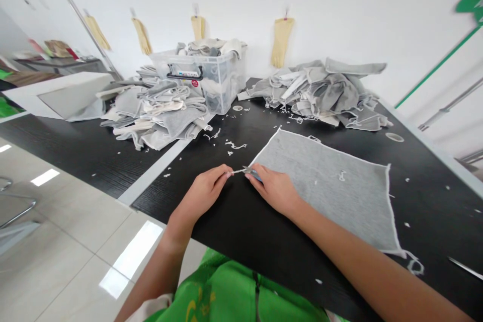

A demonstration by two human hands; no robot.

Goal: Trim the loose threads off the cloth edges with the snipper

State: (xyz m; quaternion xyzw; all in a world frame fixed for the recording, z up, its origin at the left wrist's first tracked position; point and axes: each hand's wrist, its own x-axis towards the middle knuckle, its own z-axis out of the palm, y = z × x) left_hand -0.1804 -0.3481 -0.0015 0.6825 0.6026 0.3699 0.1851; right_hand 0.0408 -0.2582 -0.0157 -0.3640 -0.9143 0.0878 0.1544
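A grey cloth (335, 206) with white stitched edges lies spread on the black table, partly under my right forearm. From its left corner a white thread tail (237, 171) runs out, pinched between the thumb and fingers of my left hand (204, 191). My right hand (277, 188) is closed around small thread snips (255, 174) with a blue handle, resting by that corner. The snips' metal tips are at the thread; whether the blades touch it I cannot tell. Loose thread (415, 264) trails from the cloth's near right corner.
A heap of grey cloths (162, 110) lies left, before a clear plastic bin (222, 80) full of cloth. Another cloth pile (320, 88) is at the back right. Thread scraps (236, 146) dot the black table (234, 236). A slim metal tool (466, 267) lies far right.
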